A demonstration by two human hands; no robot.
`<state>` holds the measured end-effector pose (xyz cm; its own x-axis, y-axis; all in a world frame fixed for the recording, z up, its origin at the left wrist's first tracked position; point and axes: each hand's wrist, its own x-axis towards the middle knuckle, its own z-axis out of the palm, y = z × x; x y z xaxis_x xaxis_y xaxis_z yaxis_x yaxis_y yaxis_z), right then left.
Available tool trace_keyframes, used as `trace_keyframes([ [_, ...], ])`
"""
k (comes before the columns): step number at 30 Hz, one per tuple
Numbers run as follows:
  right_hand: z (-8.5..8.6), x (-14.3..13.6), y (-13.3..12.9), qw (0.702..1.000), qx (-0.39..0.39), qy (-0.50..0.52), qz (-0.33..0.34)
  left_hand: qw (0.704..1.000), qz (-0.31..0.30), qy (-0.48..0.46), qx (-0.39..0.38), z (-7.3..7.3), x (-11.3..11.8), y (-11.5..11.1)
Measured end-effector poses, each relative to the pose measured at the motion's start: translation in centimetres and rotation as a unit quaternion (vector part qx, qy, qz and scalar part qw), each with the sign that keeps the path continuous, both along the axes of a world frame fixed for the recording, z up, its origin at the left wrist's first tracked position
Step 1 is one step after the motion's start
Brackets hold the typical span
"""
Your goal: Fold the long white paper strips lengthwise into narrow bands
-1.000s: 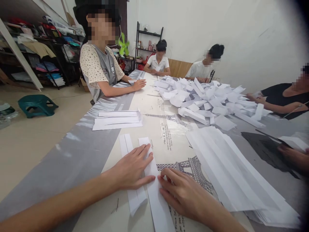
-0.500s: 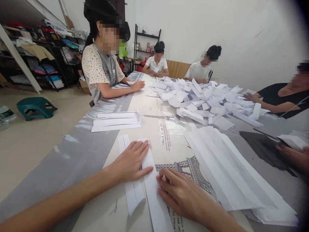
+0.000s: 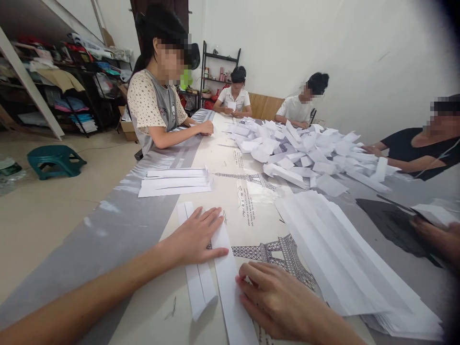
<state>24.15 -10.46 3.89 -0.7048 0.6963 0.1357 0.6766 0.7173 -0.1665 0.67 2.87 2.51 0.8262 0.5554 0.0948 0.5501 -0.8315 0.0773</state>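
My left hand [image 3: 197, 238] lies flat with its fingers spread, across the upper part of a long folded white paper strip [image 3: 230, 287] and over a second strip [image 3: 197, 282] to its left. The fingertips of my right hand [image 3: 268, 294] touch the right edge of the long strip, lower down. Its fingers are curled, and whether they pinch the paper is hard to make out. More folded strips [image 3: 174, 184] lie side by side beyond my left hand. To the right is a stack of large white sheets [image 3: 345, 254].
A big heap of folded white papers [image 3: 298, 148] covers the table's far right part. People sit around the table [image 3: 136, 230]; a person's hand [image 3: 436, 235] holds paper at the right edge. A green stool [image 3: 55, 160] stands on the floor at left.
My right hand has slid slightly down and to the right along the strip's edge. My left hand stays in place, fingers a bit more spread. The person at left has brought their hands together.
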Motion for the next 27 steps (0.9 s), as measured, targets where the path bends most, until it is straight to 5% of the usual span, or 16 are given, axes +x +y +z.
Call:
trace_keyframes([
  [19,0.7,0.6,0.2,0.993,-0.082,0.078,0.044,0.997,0.053,0.040,-0.033,0.0,-2.3,2.7],
  [27,-0.2,0.0,1.3,0.986,-0.031,0.153,-0.055,0.999,0.006,0.019,-0.039,0.0,-1.0,-0.5],
])
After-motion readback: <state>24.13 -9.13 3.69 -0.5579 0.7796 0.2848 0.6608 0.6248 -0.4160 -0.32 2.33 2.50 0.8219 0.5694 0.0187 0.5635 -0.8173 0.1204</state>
